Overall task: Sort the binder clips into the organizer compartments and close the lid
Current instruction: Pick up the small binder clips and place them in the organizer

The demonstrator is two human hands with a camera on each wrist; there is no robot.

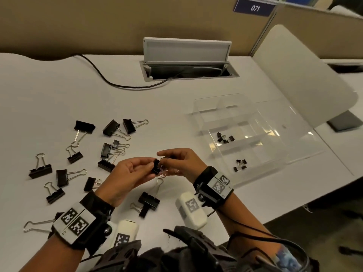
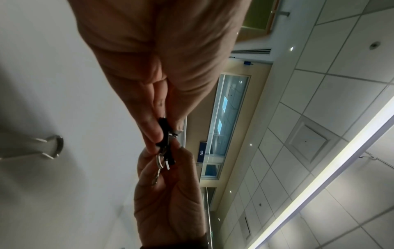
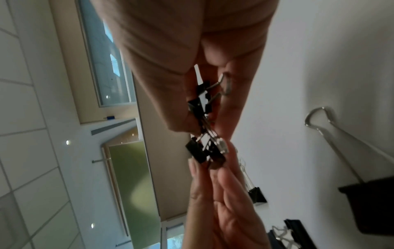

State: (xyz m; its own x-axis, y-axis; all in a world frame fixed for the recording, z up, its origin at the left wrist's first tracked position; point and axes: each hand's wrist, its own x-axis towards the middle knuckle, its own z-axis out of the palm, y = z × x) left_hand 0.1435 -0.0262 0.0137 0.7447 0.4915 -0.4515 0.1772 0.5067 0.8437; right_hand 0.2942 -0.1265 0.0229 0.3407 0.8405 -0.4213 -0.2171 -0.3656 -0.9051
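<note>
Wrist-only detail: interlocked clips (image 3: pixel 204 148) between hands (image 3: pixel 215 210).

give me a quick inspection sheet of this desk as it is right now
surface: white desk, bare at the back left
job's things: clear organizer, lid open, small clips in two compartments; larger binder clips loose on the desk
clutter: two white devices
grippers: left hand and right hand each pinch tangled clips
cables: black cable into open desk hatch
surroundings: partition, sign 071
</note>
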